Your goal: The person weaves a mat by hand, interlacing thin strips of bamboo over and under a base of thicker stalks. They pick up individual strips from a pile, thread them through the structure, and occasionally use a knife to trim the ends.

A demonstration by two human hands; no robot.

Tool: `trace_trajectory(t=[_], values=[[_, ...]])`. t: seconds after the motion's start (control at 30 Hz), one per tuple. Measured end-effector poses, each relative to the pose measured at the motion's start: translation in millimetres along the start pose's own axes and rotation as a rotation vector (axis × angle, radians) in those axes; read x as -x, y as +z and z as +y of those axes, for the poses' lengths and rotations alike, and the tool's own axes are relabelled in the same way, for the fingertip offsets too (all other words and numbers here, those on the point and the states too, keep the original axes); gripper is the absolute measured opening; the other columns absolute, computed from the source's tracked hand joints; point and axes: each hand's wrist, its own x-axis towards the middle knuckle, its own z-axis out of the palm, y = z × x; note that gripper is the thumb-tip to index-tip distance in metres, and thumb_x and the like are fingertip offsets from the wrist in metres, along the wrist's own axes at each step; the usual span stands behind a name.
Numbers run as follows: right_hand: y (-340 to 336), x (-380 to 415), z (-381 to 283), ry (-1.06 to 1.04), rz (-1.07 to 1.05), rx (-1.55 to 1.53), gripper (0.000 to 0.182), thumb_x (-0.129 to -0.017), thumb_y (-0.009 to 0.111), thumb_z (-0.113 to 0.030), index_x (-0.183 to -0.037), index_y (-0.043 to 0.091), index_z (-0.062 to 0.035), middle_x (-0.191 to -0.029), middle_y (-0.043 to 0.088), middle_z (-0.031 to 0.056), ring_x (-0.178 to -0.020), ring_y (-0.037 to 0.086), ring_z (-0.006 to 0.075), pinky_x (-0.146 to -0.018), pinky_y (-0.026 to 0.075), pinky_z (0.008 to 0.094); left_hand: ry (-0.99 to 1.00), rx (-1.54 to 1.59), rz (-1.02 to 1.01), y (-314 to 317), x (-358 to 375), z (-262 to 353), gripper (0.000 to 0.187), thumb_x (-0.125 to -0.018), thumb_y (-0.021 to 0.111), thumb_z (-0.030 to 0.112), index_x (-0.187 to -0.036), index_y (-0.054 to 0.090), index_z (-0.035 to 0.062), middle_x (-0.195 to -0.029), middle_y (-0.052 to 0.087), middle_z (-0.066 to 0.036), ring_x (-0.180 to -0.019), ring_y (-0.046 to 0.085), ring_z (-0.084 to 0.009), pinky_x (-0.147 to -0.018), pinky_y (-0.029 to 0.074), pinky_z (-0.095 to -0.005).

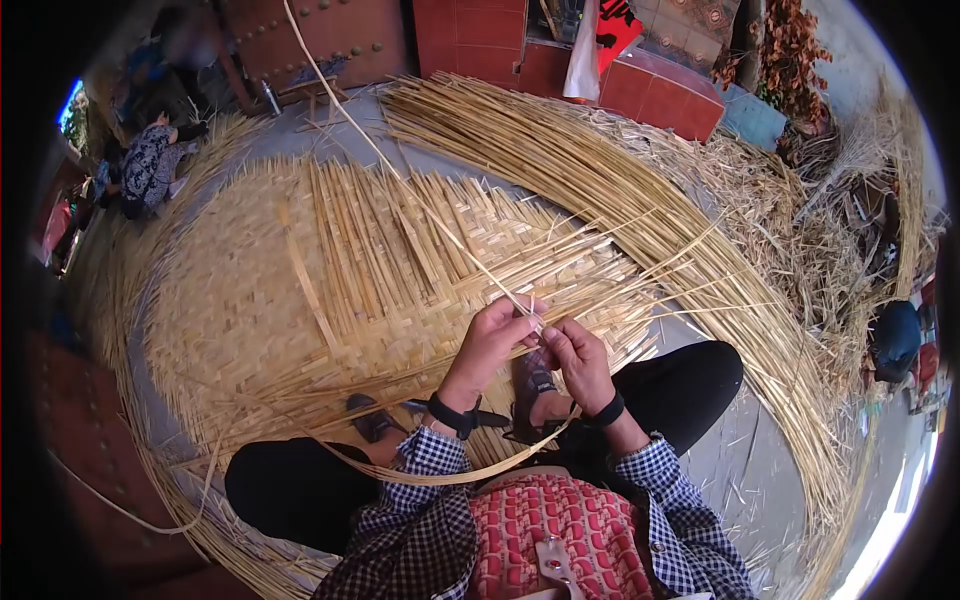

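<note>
My left hand (492,347) and my right hand (580,366) meet in front of my lap, fingers pinched close together. Between them is a long pale reed strip (440,222), which rises from the fingers toward the top left. Its lower end near the fingertips is partly hidden. Under and beyond the hands lies a large woven reed mat (230,290), with loose flat strips (370,250) laid across its far part. A bent reed strip (480,474) curves across my lap below the wrists. A dark blade-like tool (482,416) lies near my feet, partly covered.
A thick bundle of long reeds (560,160) sweeps around the mat's far and right sides. Reed scraps (770,220) pile up at the right. Another person (150,165) crouches at the far left. A metal bottle (270,98) stands by the red door (310,40).
</note>
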Motion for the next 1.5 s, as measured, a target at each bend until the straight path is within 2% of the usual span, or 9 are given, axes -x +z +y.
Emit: trace_trajectory(t=[0.27, 0.47, 0.6, 0.83, 0.97, 1.0, 1.17, 1.3, 1.5], values=[[8, 4, -9, 0.024, 0.052, -0.118, 0.025, -0.103, 0.057, -0.022, -0.086, 0.059, -0.0031, -0.063, 0.053, 0.001, -0.056, 0.05, 0.0079, -0.052, 0.039, 0.0256, 0.059, 0.022, -0.095, 3, 8, 11, 0.021, -0.097, 0.057, 0.003, -0.117, 0.062, -0.0014, -0.103, 0.066, -0.006, -0.088, 0.062, -0.0122, -0.08, 0.052, -0.0264], [10, 4, -1, -0.224, 0.051, 0.315, 0.023, -0.102, 0.057, -0.021, -0.088, 0.06, -0.0036, -0.067, 0.055, 0.0061, -0.059, 0.056, 0.0167, -0.056, 0.044, 0.031, 0.191, -0.016, 0.029, -4, 4, -9, 0.024, -0.102, 0.047, 0.011, -0.119, 0.06, -0.0012, -0.104, 0.066, -0.008, -0.091, 0.063, -0.0129, -0.081, 0.053, -0.0272], [8, 9, -5, -0.157, 0.036, 0.269, 0.021, -0.101, 0.058, -0.02, -0.089, 0.06, -0.0029, -0.071, 0.056, 0.0116, -0.064, 0.059, 0.0268, -0.059, 0.046, 0.035, 0.195, -0.053, 0.038, -1, 8, 8, 0.024, -0.105, 0.045, 0.015, -0.12, 0.057, 0.0014, -0.1, 0.068, -0.01, -0.091, 0.066, -0.0154, -0.079, 0.054, -0.0303], [4, 15, 13, -0.229, -0.008, 0.369, 0.018, -0.1, 0.058, -0.017, -0.091, 0.06, -0.0021, -0.076, 0.057, 0.0147, -0.069, 0.06, 0.0339, -0.063, 0.048, 0.0375, 0.321, 0.042, 0.208, -26, 5, 15, 0.018, -0.106, 0.042, 0.014, -0.116, 0.054, 0.0045, -0.097, 0.068, -0.011, -0.09, 0.068, -0.0191, -0.078, 0.057, -0.0327], [5, 19, 14, -0.167, -0.007, 0.314, 0.018, -0.101, 0.058, -0.016, -0.09, 0.06, -0.0021, -0.076, 0.06, 0.012, -0.069, 0.061, 0.0254, -0.063, 0.049, 0.0338, 0.344, 0.017, 0.196, -32, 6, 21, 0.016, -0.105, 0.044, 0.009, -0.117, 0.054, 0.0049, -0.097, 0.067, -0.009, -0.089, 0.067, -0.0173, -0.077, 0.057, -0.0313], [5, 18, 15, -0.108, -0.004, 0.264, 0.017, -0.101, 0.059, -0.015, -0.089, 0.06, -0.0027, -0.074, 0.06, 0.0089, -0.068, 0.06, 0.0183, -0.063, 0.048, 0.0314, 0.337, -0.013, 0.204, -32, 6, 22, 0.016, -0.105, 0.044, 0.009, -0.117, 0.054, 0.0049, -0.097, 0.067, -0.009, -0.089, 0.067, -0.017, -0.077, 0.057, -0.031], [9, 16, 0, -0.021, 0.02, 0.183, 0.014, -0.102, 0.059, -0.018, -0.097, 0.061, -0.0042, -0.069, 0.059, 0.0052, -0.063, 0.058, 0.014, -0.059, 0.047, 0.03, 0.271, 0.027, 0.204, -28, 8, 34, 0.022, -0.099, 0.055, 0.007, -0.121, 0.055, 0.0029, -0.098, 0.067, -0.008, -0.088, 0.065, -0.0139, -0.076, 0.056, -0.0268], [11, 9, 4, -0.031, 0.022, 0.184, 0.016, -0.103, 0.057, -0.021, -0.104, 0.06, -0.005, -0.067, 0.058, 0.0044, -0.059, 0.057, 0.0125, -0.055, 0.045, 0.0288, 0.176, -0.013, 0.055, -21, 6, 17, 0.02, -0.094, 0.058, -0.001, -0.114, 0.059, 0.0006, -0.101, 0.065, -0.006, -0.089, 0.065, -0.0123, -0.078, 0.056, -0.0259], [8, 7, 3, -0.04, 0.039, 0.045, 0.019, -0.104, 0.054, -0.02, -0.093, 0.057, -0.0043, -0.063, 0.055, 0.002, -0.055, 0.052, 0.0099, -0.052, 0.042, 0.0269, 0.116, -0.009, -0.017, -11, 5, 8, 0.018, -0.097, 0.053, 0.0, -0.113, 0.059, -0.0015, -0.103, 0.066, -0.008, -0.093, 0.066, -0.0156, -0.08, 0.058, -0.0284]])
